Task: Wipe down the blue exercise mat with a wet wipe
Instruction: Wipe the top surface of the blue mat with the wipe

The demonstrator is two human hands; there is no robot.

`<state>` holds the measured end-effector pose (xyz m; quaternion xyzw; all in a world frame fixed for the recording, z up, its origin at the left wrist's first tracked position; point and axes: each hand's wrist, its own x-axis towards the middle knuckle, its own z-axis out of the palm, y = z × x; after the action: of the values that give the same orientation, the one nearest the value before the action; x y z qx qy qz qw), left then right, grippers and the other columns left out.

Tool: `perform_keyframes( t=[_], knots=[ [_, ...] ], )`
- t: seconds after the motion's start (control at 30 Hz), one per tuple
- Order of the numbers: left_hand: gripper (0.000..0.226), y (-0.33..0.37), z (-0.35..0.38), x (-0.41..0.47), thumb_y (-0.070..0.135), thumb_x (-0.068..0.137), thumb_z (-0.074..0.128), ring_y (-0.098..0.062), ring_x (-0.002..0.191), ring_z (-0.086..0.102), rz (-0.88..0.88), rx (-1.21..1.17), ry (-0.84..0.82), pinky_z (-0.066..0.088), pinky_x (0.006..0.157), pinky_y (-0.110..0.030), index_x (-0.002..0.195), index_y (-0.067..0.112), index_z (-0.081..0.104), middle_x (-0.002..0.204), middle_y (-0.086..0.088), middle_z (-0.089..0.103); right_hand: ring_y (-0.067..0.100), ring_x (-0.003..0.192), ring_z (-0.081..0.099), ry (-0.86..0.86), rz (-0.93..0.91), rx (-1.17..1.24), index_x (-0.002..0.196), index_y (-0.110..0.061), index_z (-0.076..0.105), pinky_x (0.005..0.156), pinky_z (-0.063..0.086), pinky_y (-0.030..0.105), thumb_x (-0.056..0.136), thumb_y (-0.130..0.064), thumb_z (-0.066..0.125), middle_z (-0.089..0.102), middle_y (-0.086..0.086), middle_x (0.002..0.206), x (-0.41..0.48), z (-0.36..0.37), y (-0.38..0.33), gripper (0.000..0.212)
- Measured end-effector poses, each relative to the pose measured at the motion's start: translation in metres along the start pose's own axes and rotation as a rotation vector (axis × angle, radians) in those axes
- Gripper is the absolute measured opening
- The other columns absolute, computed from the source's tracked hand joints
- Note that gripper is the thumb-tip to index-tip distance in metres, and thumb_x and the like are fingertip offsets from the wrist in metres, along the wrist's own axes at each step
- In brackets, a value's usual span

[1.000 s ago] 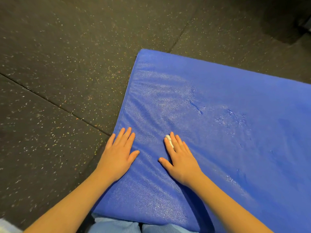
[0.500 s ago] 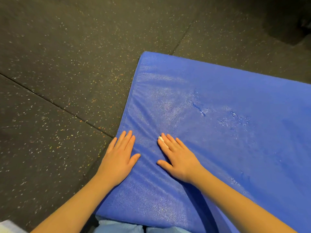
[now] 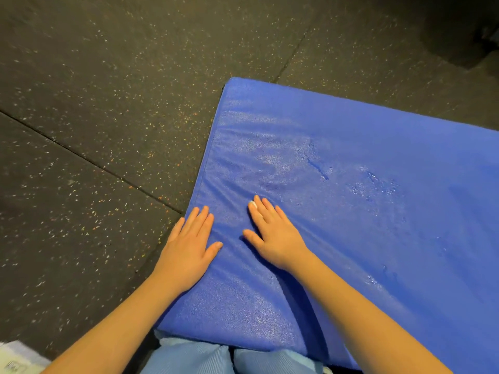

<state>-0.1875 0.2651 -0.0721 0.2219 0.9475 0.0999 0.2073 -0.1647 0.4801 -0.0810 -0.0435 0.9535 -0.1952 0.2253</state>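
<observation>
Squarely on the blue exercise mat (image 3: 351, 238), near its left edge, a person's two hands lie palm down, forearms stretched forward. The left hand (image 3: 189, 247) rests flat, fingers straight and close together. The right hand (image 3: 275, 233), just beside it, presses a mostly hidden white wet wipe (image 3: 253, 204) under straight fingers. The mat lies on a speckled black floor (image 3: 94, 117).

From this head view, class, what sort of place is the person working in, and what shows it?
Probably a gym: dark speckled rubber floor tiles, and a padded blue exercise mat lying on them.
</observation>
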Motion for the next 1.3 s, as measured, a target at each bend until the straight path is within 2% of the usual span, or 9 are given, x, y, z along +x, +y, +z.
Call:
perform_keyframes(
  t=[0.2,0.37,0.6,0.7,0.8,0.93,1.03,1.13,1.3],
  knots=[
    [0.098,0.001,0.001,0.001,0.065,0.073,-0.008,-0.012,0.145,-0.013,0.001,0.021,-0.021,-0.005,0.116,-0.031,0.153,0.013,0.012,0.161,0.0,-0.002,0.008,0.146,-0.015,-0.074,-0.19,-0.009,0.154,-0.023,0.0,0.115,-0.015,0.025,0.078,-0.074,-0.005,-0.012,-0.009,0.159,-0.059,0.009,0.001,0.091],
    [0.072,0.013,-0.002,0.0,0.056,0.096,0.011,-0.018,0.148,-0.012,-0.054,0.05,-0.049,-0.005,0.118,-0.037,0.154,0.014,0.006,0.162,-0.001,-0.007,0.009,0.146,-0.013,-0.016,0.024,0.031,0.154,-0.021,0.0,0.119,-0.009,0.031,0.058,-0.084,-0.029,-0.013,-0.009,0.157,-0.055,0.004,0.014,0.119],
    [0.101,0.018,0.003,-0.014,0.066,0.068,-0.014,-0.016,0.148,-0.012,-0.013,0.087,-0.067,-0.008,0.117,-0.035,0.154,0.017,0.005,0.161,0.002,-0.007,0.004,0.145,-0.013,-0.087,-0.178,0.025,0.154,-0.024,0.002,0.114,-0.016,0.021,0.074,-0.076,-0.015,-0.012,-0.014,0.157,-0.111,0.007,0.01,0.097],
    [0.084,0.02,0.003,-0.014,0.066,0.086,0.0,-0.018,0.148,-0.01,-0.021,0.098,-0.054,-0.005,0.119,-0.038,0.154,0.016,0.005,0.162,0.0,-0.006,0.006,0.146,-0.013,-0.055,-0.027,0.055,0.154,-0.024,0.001,0.119,-0.01,0.027,0.062,-0.083,-0.027,-0.014,-0.014,0.156,-0.103,0.007,0.018,0.113],
    [0.065,0.025,0.002,-0.014,0.048,0.101,0.024,-0.019,0.148,-0.009,-0.052,0.107,-0.056,-0.002,0.119,-0.04,0.154,0.015,0.005,0.162,-0.001,-0.006,0.002,0.144,-0.012,-0.094,-0.064,0.174,0.154,-0.02,0.007,0.115,-0.014,0.02,0.071,-0.084,-0.011,-0.011,-0.016,0.154,-0.103,0.009,-0.01,0.106],
    [0.07,0.033,0.001,-0.012,0.051,0.1,0.027,-0.021,0.148,-0.011,-0.085,0.059,-0.068,-0.006,0.117,-0.041,0.154,0.013,0.004,0.162,-0.002,-0.008,-0.003,0.143,-0.015,-0.16,-0.178,0.131,0.151,-0.029,0.0,0.113,-0.015,0.018,0.074,-0.078,-0.015,-0.01,-0.019,0.155,-0.145,0.008,0.003,0.093],
    [0.073,0.035,0.007,-0.014,0.055,0.099,0.025,-0.022,0.148,-0.012,-0.097,0.082,-0.035,-0.006,0.118,-0.042,0.154,0.012,0.003,0.162,-0.003,-0.008,-0.004,0.14,-0.018,-0.122,-0.059,0.081,0.151,-0.028,-0.002,0.118,-0.011,0.025,0.062,-0.083,-0.027,-0.015,-0.02,0.152,-0.144,0.003,0.019,0.108],
    [0.073,0.035,0.01,-0.014,0.055,0.099,0.024,-0.022,0.148,-0.011,-0.115,0.086,-0.018,-0.006,0.118,-0.043,0.154,0.012,0.004,0.162,-0.003,-0.008,-0.003,0.139,-0.015,-0.091,-0.04,0.176,0.154,-0.022,0.007,0.111,-0.018,0.015,0.059,-0.086,-0.024,-0.013,-0.018,0.151,-0.133,0.008,-0.003,0.119],
    [0.068,0.042,0.006,-0.017,0.05,0.1,0.026,-0.021,0.148,-0.01,-0.069,0.074,-0.005,-0.007,0.118,-0.043,0.154,0.013,0.006,0.162,-0.003,-0.006,-0.007,0.142,-0.014,-0.12,-0.13,0.194,0.15,-0.032,0.003,0.112,-0.016,0.015,0.075,-0.079,-0.015,-0.006,-0.02,0.156,-0.172,0.012,0.004,0.09]
  ],
)
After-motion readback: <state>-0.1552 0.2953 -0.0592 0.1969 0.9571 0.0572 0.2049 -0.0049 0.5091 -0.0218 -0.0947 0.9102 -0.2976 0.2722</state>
